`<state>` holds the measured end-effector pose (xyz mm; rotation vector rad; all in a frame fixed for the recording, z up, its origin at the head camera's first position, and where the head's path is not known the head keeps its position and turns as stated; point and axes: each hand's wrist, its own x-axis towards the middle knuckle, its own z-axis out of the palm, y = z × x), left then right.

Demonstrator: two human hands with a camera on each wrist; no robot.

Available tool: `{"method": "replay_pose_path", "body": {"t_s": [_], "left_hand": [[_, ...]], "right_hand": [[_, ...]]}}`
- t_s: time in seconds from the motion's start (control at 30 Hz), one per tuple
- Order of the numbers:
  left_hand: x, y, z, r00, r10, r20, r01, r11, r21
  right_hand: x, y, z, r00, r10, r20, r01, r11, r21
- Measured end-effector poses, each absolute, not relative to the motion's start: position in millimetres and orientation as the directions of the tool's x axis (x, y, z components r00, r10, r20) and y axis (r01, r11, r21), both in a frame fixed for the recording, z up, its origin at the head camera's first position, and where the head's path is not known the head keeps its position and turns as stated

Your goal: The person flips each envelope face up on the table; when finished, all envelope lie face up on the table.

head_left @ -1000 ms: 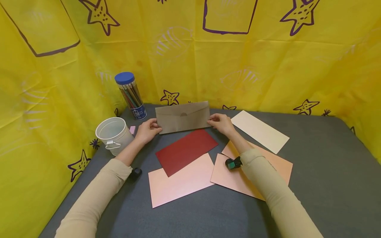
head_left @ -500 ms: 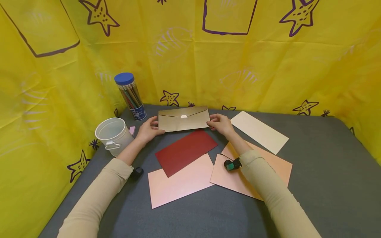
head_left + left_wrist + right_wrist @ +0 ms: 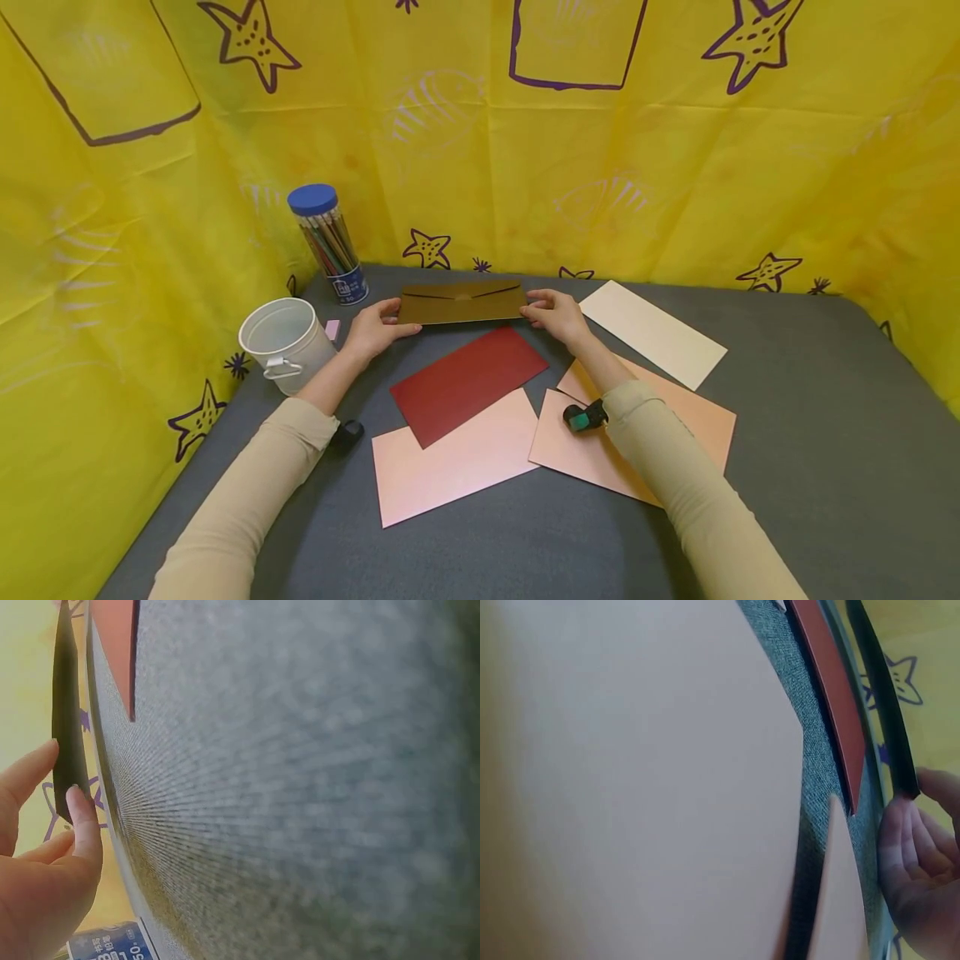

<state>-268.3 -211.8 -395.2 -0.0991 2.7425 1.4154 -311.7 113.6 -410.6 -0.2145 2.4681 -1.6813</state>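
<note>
Over grainy tabletop (image 3: pixel 817 442), rectangular brown paper envelope (image 3: pixel 462 309), hands (image 3: pixel 377 327) (image 3: pixel 557 317) pinching ends

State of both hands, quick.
Left hand: holding the left end of the brown envelope between thumb and fingers.
Right hand: holding the same envelope's right end between thumb and fingers.

1. White number "50" on the blue label (image 3: pixel 112 943) of the pencil tub (image 3: pixel 330 243), sideways in the left wrist view.
2. Same label: other white lettering, partly cut off, too blurred for me to read.
</note>
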Motion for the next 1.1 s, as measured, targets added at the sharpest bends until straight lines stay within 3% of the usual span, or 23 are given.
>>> {"method": "replay_pose_path", "body": {"t_s": [0.4,1.1], "left_hand": [[-271.1,-210.5,-394.4,-0.994,-0.069,-0.086,-0.110,0.552,0.827],[-286.6,-203.9,-401.6,-0.990,-0.129,0.051,-0.040,0.619,0.784]], "right_hand": [[-310.0,116.6,-410.1,-0.974,-0.219,-0.064,-0.018,0.355,-0.935],[-312.2,114.5,-407.8,-0.968,-0.218,-0.125,0.013,0.454,-0.891]]}}
